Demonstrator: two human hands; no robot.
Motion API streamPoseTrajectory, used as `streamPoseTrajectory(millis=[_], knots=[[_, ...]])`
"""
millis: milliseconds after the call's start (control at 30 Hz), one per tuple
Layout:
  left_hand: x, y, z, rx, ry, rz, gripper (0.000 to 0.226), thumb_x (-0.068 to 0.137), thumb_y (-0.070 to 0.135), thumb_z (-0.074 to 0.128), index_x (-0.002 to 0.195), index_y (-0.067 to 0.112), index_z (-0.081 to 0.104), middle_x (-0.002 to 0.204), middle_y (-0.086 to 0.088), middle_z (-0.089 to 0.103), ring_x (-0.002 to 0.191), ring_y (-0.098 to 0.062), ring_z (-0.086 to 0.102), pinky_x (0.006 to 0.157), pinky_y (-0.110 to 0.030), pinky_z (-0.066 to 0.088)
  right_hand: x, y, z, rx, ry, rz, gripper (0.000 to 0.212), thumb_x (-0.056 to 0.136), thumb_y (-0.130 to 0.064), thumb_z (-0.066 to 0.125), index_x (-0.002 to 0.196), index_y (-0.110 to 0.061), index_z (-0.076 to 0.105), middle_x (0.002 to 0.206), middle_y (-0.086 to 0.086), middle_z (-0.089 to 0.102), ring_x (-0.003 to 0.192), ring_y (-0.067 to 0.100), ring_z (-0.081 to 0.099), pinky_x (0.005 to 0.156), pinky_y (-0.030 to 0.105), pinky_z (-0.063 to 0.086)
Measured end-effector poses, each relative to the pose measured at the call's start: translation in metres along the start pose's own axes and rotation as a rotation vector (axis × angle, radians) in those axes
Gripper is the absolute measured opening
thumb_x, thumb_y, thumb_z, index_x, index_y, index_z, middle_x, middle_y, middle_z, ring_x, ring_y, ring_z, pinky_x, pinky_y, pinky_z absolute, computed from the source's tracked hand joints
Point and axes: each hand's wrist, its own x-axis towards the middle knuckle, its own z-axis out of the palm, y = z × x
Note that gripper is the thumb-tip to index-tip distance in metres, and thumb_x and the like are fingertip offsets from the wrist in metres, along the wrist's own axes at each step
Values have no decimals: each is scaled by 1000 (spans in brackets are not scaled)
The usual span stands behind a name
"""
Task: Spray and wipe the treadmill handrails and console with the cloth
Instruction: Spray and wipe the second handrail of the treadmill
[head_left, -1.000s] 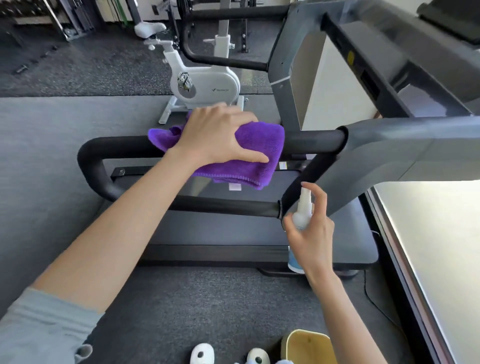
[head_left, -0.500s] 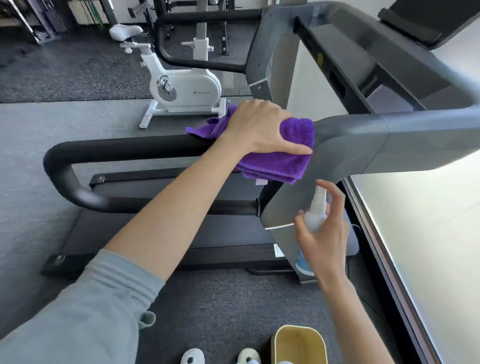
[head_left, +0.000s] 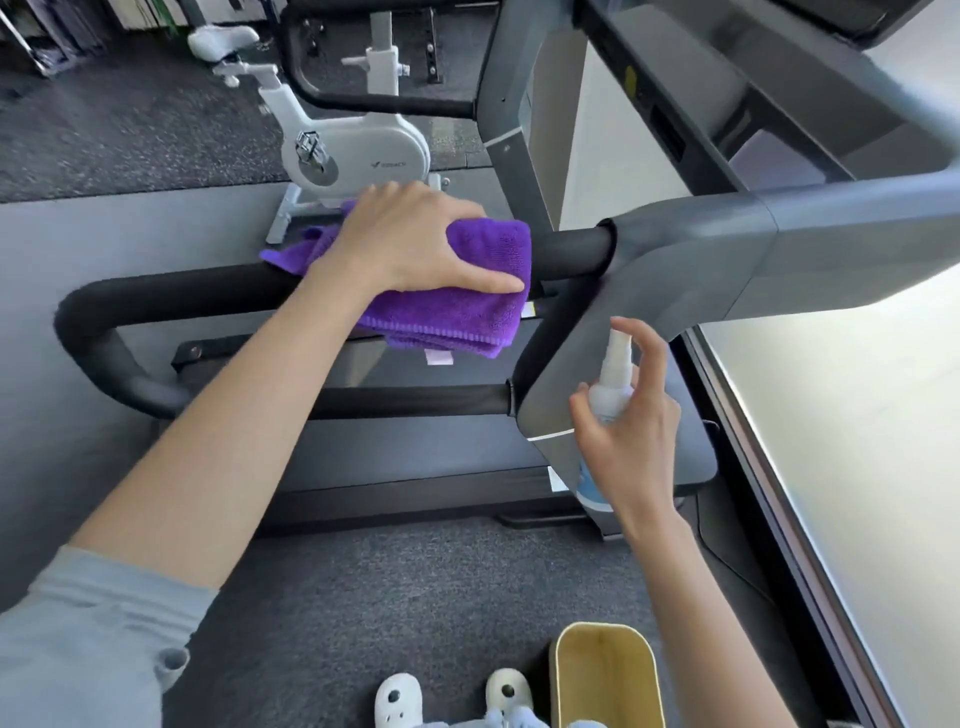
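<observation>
A purple cloth (head_left: 467, 312) is folded over the upper black handrail (head_left: 171, 296) of the treadmill. My left hand (head_left: 410, 239) grips the cloth from above, fingers curled over the rail's far side and thumb along the near side. A short stretch of bare rail shows between the cloth and the grey side arm (head_left: 701, 260). My right hand (head_left: 634, 441) holds a small white spray bottle (head_left: 615, 379) upright, forefinger on its top, just in front of the grey upright. The console (head_left: 779, 104) rises at the upper right. A lower black rail (head_left: 405, 402) runs beneath the cloth.
A white exercise bike (head_left: 353, 150) stands beyond the handrail on the dark floor. The treadmill deck (head_left: 415, 447) lies below the rails. A yellow bin (head_left: 605, 675) sits by my white shoes (head_left: 397, 701). A bright pale surface (head_left: 857, 415) runs along the right.
My left hand slid the cloth right along the upper rail up to the grey arm, then back left a little. My right hand kept the bottle in about the same place.
</observation>
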Motion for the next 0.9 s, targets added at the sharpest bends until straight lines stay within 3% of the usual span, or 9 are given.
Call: streamPoseTrajectory(millis=[133,267,467,667,833,900], knots=[[31,54,15,40,17,117,88,55,98,37,109,34,64,97,2,69,96,-27,61,80,-35,40,-3,2,-8,-21,32,4,60,82,2,61,126,-34,42,69,-11,46,51,19,46,50,32,43],[12,29,8,-5,32,131,81,60,90,52,118,34,61,101,6,67,95,-24,61,73,-30,33,-3,-3,-5,-40,53,-18,59,81,2,62,127,-31,43,78,-18,48,59,11,48,57,16,39],[-76,-71,-12,63,141,-26,74,56,76,68,121,42,56,97,11,61,94,-26,58,72,-33,37,-1,-31,37,22,-21,-45,59,82,2,61,126,-31,42,58,-1,44,48,16,43,49,19,37],[-134,-143,-25,110,179,-160,74,54,69,73,122,46,55,104,14,60,102,-24,54,69,-38,41,-12,-53,67,59,-80,-77,61,83,3,63,125,-36,40,69,11,56,51,28,53,50,37,47],[-120,-137,-26,182,133,-92,72,52,79,67,110,36,61,91,11,64,88,-26,58,65,-31,31,-17,-52,68,27,-6,-45,60,84,0,63,126,-36,40,64,10,59,53,27,57,53,28,47],[-103,-125,-24,179,111,-26,73,53,82,61,107,34,62,89,11,65,86,-27,60,66,-31,30,-18,-52,68,18,7,-34,59,84,0,63,127,-35,40,65,9,59,53,27,58,55,31,50]])
